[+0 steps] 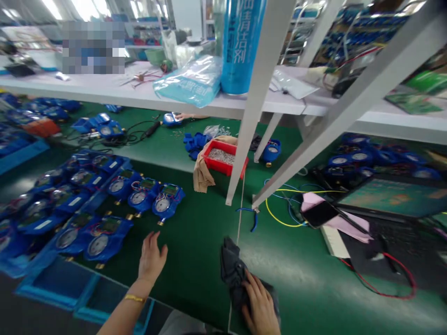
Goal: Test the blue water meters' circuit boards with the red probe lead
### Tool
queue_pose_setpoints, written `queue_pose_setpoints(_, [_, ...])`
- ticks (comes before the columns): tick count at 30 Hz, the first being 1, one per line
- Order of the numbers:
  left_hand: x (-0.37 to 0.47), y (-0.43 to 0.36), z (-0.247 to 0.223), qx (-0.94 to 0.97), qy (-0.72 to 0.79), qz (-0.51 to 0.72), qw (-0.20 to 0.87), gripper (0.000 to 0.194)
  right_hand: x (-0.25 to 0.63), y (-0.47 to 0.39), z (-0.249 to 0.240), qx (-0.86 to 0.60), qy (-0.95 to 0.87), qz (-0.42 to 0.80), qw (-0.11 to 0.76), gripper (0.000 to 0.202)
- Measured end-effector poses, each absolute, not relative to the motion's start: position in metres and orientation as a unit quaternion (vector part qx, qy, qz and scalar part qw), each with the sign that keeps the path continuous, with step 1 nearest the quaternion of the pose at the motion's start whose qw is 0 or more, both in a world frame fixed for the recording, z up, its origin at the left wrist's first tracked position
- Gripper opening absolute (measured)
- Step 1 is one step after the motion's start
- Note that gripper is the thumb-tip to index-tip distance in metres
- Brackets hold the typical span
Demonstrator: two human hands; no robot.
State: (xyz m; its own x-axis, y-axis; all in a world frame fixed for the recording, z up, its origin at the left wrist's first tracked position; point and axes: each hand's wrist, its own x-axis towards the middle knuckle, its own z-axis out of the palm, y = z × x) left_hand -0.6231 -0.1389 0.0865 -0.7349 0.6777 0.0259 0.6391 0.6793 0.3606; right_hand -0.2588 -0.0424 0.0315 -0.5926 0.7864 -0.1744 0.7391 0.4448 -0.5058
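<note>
My left hand [152,260] is above the green worktop with its fingers apart and nothing in them. Just beyond its fingertips stand three blue meters, the closest one a blue meter [167,203] with a round dial, wires and brass fittings. To its left, another blue meter [104,237] lies by the worktop's near edge. My right hand [258,300] presses down on a crumpled dark grey cloth [231,265], fingers curled over it. Part of the cloth is hidden under my palm.
A blue crate [38,260] full of meters fills the left. White shelf posts [256,102] rise from the worktop. Behind are a red tray [221,158] of small metal parts and a brown cloth [202,174]. A laptop [394,200], phone [319,213] and cables lie right. A co-worker's hand [183,116] touches a meter.
</note>
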Motion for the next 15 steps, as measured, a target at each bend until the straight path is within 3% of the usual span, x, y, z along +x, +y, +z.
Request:
queue_pose_setpoints(8, [-0.605, -0.206, 0.111, 0.37, 0.916, 0.155, 0.026, 0.037, -0.451, 0.063, 0.049, -0.393, -0.853, 0.342, 0.027, 0.05])
queue_pose_setpoints(11, [-0.6, -0.244, 0.127, 0.346, 0.926, 0.153, 0.006, 0.037, -0.492, 0.028, 0.071, -0.34, -0.846, 0.41, -0.006, 0.045])
queue_pose_setpoints(15, [-0.596, -0.278, 0.136, 0.307, 0.938, 0.162, -0.008, 0.036, -0.507, -0.091, 0.106, -0.177, -0.805, 0.558, -0.096, 0.022])
